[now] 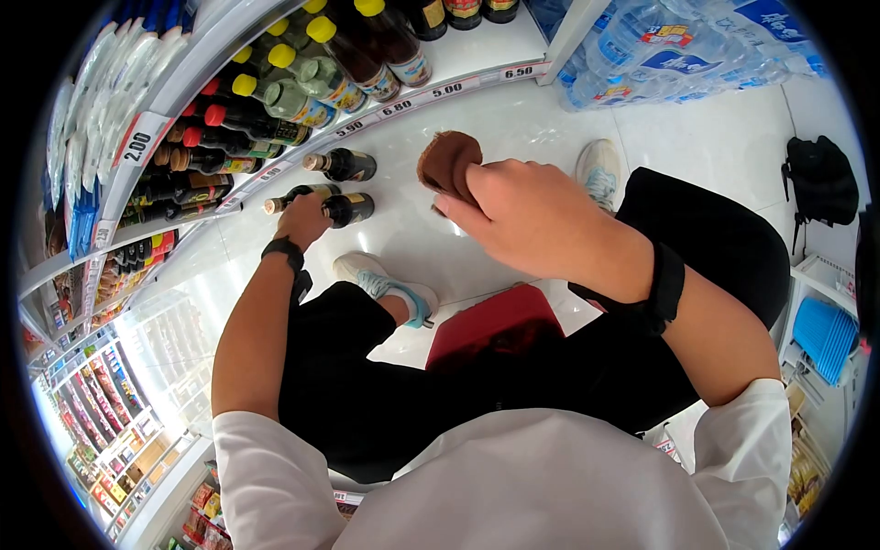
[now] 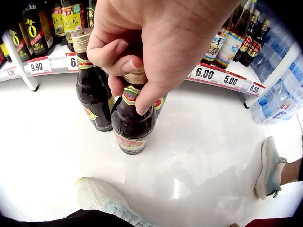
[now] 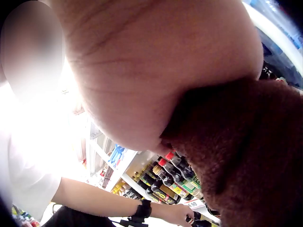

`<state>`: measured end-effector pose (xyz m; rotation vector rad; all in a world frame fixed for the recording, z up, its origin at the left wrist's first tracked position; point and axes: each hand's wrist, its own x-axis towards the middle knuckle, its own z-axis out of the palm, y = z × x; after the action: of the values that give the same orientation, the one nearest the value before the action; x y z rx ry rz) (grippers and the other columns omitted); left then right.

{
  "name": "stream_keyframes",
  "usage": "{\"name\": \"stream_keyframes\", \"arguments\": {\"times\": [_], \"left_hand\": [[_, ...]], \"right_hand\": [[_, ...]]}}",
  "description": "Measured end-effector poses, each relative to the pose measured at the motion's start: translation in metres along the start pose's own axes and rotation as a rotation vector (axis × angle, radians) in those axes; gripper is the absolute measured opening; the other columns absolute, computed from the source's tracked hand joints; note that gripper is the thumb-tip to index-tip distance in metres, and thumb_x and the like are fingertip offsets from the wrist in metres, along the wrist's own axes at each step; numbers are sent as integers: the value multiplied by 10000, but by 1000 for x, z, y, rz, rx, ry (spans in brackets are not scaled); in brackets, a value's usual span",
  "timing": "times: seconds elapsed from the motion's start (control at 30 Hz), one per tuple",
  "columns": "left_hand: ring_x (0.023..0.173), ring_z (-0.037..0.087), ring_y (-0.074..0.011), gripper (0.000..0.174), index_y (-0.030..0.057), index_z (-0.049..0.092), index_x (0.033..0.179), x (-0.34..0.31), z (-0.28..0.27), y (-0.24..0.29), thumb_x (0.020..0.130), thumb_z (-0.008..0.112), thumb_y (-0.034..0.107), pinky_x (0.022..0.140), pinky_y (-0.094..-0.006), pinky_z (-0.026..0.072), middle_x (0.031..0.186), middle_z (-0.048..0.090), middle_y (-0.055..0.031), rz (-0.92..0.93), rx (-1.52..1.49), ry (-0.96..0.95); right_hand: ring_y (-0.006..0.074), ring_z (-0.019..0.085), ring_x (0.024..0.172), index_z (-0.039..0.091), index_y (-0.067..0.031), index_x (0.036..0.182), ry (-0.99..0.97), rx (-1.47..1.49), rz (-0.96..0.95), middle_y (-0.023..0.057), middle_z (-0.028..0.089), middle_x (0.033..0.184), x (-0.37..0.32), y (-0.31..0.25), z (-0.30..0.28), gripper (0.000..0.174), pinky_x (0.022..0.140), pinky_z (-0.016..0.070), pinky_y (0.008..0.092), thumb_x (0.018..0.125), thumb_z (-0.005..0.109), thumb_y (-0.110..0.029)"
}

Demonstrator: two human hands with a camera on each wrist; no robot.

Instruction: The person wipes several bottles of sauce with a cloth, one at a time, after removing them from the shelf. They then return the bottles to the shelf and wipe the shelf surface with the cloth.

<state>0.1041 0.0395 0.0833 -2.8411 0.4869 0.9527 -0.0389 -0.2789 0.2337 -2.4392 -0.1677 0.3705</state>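
My left hand [image 1: 304, 220] pinches the neck of a dark glass bottle [image 2: 134, 125] standing on the white floor. It has a gold cap and a red and gold neck label. Close beside it is a second dark bottle [image 2: 92, 97], and a third dark bottle [image 1: 346, 165] stands a little farther along the shelf front. In my right hand [image 1: 536, 211] is a folded brown cloth [image 1: 451, 163], raised above the floor with the thumb on one side of it. The cloth's fuzzy surface fills the lower right of the right wrist view.
A shelf with price tags [image 1: 447, 89] curves along the left and back, filled with bottled sauces [image 1: 316, 82]. Wrapped packs of water bottles [image 1: 655, 50] are stacked at the back right. A red object [image 1: 495, 321] sits between the person's legs; a black bag [image 1: 819, 181] lies far right.
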Motion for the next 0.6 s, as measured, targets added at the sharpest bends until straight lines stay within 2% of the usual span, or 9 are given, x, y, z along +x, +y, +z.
{"name": "stream_keyframes", "arguments": {"times": [0.03,0.1,0.13,0.2,0.33,0.4,0.43,0.47,0.6], "left_hand": [[981,644,-377,429,88,637,1151,0,0,0,739,713,183,866,-452,530,1009,677,-209,3,-2,5],[988,643,-377,390,62,641,1117,1,0,-2,776,685,247,864,-450,529,999,681,-206,-93,79,-44],[988,643,-377,390,62,641,1117,1,0,-4,776,685,247,864,-450,529,999,681,-206,-93,75,-37],[976,643,-386,372,44,645,1066,-2,-1,-7,814,642,317,855,-463,521,995,684,-207,-121,36,-2],[956,635,-406,374,48,639,1050,-17,-2,-14,838,607,353,844,-483,512,1035,663,-218,-71,-83,26],[932,627,-419,376,46,624,1046,-24,5,-15,847,596,363,827,-493,510,1046,633,-220,-62,-150,164],[931,619,-425,349,47,607,1043,-29,7,-15,868,578,348,808,-495,510,1046,606,-221,-33,-129,225],[931,619,-425,349,47,607,1043,-35,9,-16,868,578,348,808,-495,510,1046,606,-221,-31,-128,234],[924,615,-426,264,50,593,996,-57,2,-6,902,555,293,764,-498,506,1029,614,-215,-3,-155,391]], "right_hand": [[375,650,669,607,2,782,3,-5,0,222,652,735,1,0,0,363,610,529,444,938,519,-314],[352,657,660,581,30,871,-103,398,181,211,660,761,7,0,1,365,624,525,430,938,534,-326],[352,657,660,581,30,871,-100,392,178,211,660,761,10,1,3,365,624,525,430,938,534,-326],[268,657,673,529,47,987,-138,857,237,181,664,836,14,3,9,358,640,521,383,940,550,-307],[183,639,761,485,34,1064,-69,948,143,140,650,942,21,2,8,337,656,524,324,944,551,-273],[167,634,840,505,19,1091,-192,1346,343,137,638,1026,19,-5,0,324,685,530,304,950,543,-271],[172,636,910,527,0,1117,-290,1527,356,98,646,1056,22,-1,3,318,773,535,315,950,548,-270],[172,636,910,527,0,1117,-285,1523,348,98,646,1056,20,-1,3,318,773,535,315,950,548,-270],[165,626,985,569,-41,1093,-222,1971,330,37,652,1073,13,-6,-5,276,937,485,340,937,571,-269]]}}
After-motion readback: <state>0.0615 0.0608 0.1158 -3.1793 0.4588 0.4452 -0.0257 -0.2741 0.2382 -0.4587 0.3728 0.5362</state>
